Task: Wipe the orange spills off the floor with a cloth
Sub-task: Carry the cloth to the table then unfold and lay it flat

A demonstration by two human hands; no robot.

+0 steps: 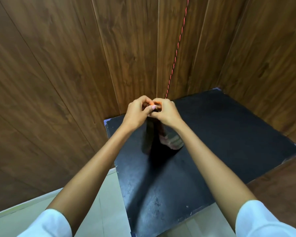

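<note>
A dark bottle [149, 137] stands upright on a black table [229, 134], its lower part blurred, with a label near the base. At its top a bit of orange cap [155, 101] shows between my fingers. My left hand [138, 112] and my right hand [166, 112] meet over the bottle's top, and both close around the cap and neck. No cloth and no orange spill can be seen.
Brown wood-panelled walls [75, 65] enclose the table at the back and right. A thin red cord [176, 48] hangs down the wall behind my hands. Pale floor tiles [92, 211] show at the lower left, beside the table's near edge.
</note>
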